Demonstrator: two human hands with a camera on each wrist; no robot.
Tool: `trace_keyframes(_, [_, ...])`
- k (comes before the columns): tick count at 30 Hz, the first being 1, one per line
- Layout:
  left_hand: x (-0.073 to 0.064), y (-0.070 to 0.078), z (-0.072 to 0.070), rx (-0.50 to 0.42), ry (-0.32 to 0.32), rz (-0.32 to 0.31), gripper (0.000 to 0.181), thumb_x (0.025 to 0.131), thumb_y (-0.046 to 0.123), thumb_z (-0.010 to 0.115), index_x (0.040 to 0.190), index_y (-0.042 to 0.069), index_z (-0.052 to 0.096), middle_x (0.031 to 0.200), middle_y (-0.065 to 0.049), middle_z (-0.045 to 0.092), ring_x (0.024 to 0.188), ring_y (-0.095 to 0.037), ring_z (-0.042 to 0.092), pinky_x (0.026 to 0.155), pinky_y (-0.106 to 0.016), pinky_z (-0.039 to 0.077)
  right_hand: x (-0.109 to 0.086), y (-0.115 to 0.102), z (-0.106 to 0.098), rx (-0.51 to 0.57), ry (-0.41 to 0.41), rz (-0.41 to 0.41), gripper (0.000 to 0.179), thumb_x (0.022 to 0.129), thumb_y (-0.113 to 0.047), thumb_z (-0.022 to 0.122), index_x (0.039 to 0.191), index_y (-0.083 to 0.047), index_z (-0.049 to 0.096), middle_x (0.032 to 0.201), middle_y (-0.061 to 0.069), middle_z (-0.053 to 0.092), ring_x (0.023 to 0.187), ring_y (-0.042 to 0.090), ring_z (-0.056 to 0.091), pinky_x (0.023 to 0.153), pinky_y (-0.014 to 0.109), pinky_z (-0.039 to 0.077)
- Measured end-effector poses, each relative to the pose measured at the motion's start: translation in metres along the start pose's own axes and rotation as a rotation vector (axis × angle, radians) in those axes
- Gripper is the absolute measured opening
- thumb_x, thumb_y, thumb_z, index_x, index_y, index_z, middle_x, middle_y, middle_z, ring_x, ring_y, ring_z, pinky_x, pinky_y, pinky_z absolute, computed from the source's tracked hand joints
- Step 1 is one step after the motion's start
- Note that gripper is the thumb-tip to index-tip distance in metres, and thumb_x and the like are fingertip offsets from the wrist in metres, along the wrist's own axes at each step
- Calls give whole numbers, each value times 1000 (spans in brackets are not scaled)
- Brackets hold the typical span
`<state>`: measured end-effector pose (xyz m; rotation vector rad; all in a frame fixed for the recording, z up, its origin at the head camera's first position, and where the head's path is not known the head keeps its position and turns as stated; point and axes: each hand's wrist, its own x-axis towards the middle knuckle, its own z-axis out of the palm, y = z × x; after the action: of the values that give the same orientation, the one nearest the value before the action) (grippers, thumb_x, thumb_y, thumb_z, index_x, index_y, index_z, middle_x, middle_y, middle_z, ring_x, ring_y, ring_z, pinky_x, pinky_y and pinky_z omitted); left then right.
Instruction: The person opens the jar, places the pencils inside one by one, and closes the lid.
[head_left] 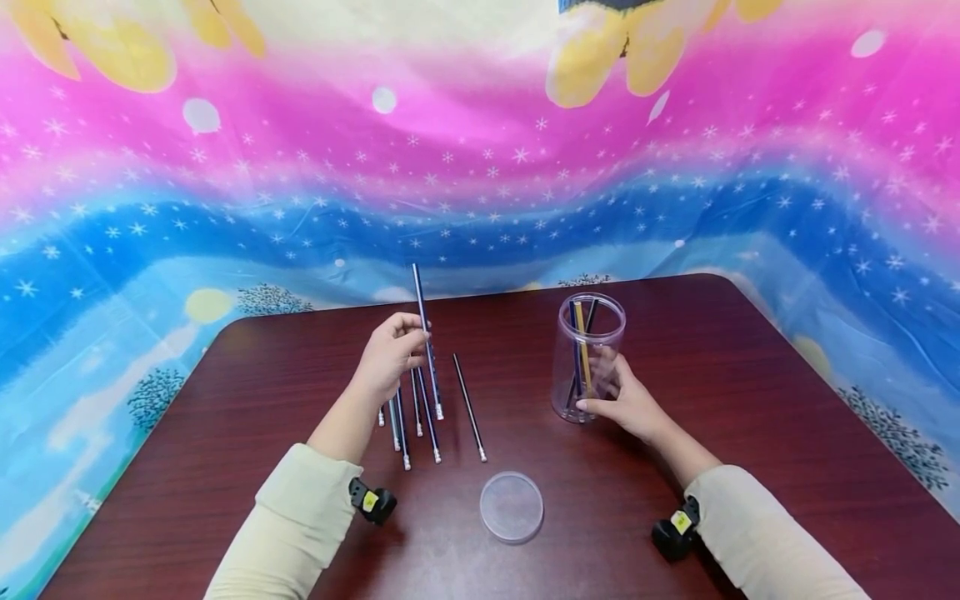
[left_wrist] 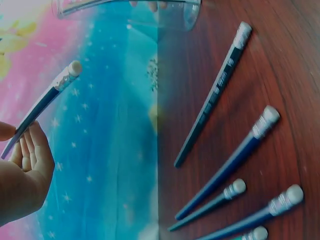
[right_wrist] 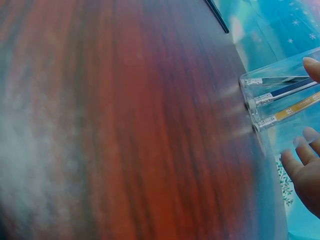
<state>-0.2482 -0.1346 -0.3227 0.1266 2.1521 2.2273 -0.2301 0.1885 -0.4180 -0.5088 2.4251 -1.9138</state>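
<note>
My left hand [head_left: 392, 354] pinches a blue pencil [head_left: 421, 292] between thumb and fingers, raised above the table with its eraser end down. In the left wrist view the held pencil [left_wrist: 42, 102] shows its white eraser and silver ferrule. My right hand [head_left: 630, 404] grips the side of a clear plastic jar [head_left: 564, 367], which stands upright and uncovered on the table. Inside the jar are a yellow pencil [right_wrist: 295, 107], a blue pencil [right_wrist: 285, 94] and a black one [right_wrist: 282, 80], erasers at the bottom. Below my left hand lie several pencils [head_left: 427, 408], partly hidden by it.
A black pencil [head_left: 469, 408] lies apart, between the group and the jar. Nearer the front is a clear round lid [head_left: 512, 507], flat on the dark red-brown table [head_left: 600, 517]. A patterned cloth [head_left: 465, 167] hangs behind the table's far edge.
</note>
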Motion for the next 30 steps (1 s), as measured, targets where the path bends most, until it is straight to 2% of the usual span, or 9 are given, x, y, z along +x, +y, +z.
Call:
trace_keyframes(4, [0,5,11,-57,-65,34,11,82,-3,45,93,1,45,80,-1,49,67,-9,50,63,-29,47,-2,-10,3,-8,6,-12,79,72,5,65,133,-2,15,127,27,30,117,38,28,96,51,20])
trace_keyframes(8, [0,10,24,-106,-131,52,10,83,-4,46,91,3,45,78,-1,48,67,-9,50,60,-28,47,-4,-20,5,-21,3,-23,78,72,5,64,132,1,14,126,29,30,116,40,28,94,53,20])
trace_keyframes(12, [2,16,39,-136,-165,65,11,83,-5,46,91,2,44,78,-3,47,67,-9,49,56,-23,46,-6,-22,5,-25,-4,-19,78,73,5,64,132,2,13,126,29,29,116,40,28,94,54,20])
trace_keyframes(15, [6,20,51,-147,-187,88,13,82,-6,47,95,-3,44,79,-3,46,67,-10,49,57,-26,47,-5,-19,4,-19,1,-7,77,73,5,64,132,2,14,127,29,29,117,40,28,95,52,20])
trace_keyframes(19, [10,26,67,-170,-197,115,18,82,-7,47,100,-5,43,78,-4,46,66,-12,50,60,-30,47,-2,-6,2,-3,3,-1,78,73,4,65,133,-2,15,129,26,29,118,38,27,95,50,20])
trace_keyframes(23, [14,33,81,-227,-185,137,15,82,-9,46,94,0,44,79,-6,45,67,-14,51,59,-29,47,0,5,1,4,-2,-14,80,72,1,66,134,-7,16,129,22,30,118,35,29,96,48,20])
trace_keyframes(30, [22,47,102,-327,-159,196,16,83,-7,48,90,6,42,83,-7,44,72,-16,52,62,-32,49,0,8,-1,-10,2,-28,80,72,-2,68,133,-6,16,128,22,32,116,35,31,95,49,22])
